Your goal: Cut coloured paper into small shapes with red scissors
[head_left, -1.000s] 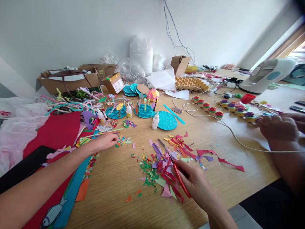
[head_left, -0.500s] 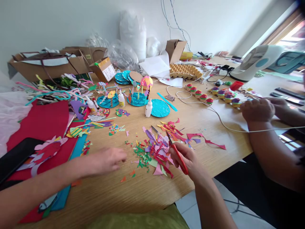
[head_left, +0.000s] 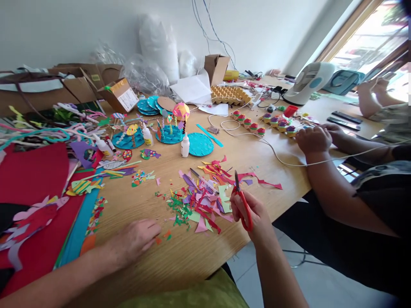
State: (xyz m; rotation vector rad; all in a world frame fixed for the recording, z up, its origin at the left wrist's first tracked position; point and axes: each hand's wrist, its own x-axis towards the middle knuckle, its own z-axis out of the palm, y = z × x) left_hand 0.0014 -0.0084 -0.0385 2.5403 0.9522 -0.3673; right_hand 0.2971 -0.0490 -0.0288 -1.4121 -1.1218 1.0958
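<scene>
My right hand [head_left: 250, 214] grips a pair of scissors [head_left: 244, 209] by its red handles, the dark blades pointing up and nearly closed. Just left of it lies a loose pile of coloured paper scraps [head_left: 202, 196] in pink, purple, red, green and yellow. A pen [head_left: 205, 182] lies across that pile. My left hand [head_left: 136, 239] rests on the table with loosely bent fingers and holds nothing I can see. Small orange and green scraps [head_left: 163, 237] lie beside its fingertips. Farther off stand a white glue bottle [head_left: 185, 146] and a flat blue disc [head_left: 201, 144].
Red and blue sheets [head_left: 38, 171] with a paper fish [head_left: 35, 218] lie on the left. Decorated blue bases [head_left: 170, 134] stand behind. A cable [head_left: 272, 149] crosses the right side, where a co-worker's hands [head_left: 314, 139] rest near painted egg-carton strips [head_left: 279, 124].
The view has swung to the right. My left hand has come down nearer to me onto the table. The scissors now point more upright, and their blades are closer together.
</scene>
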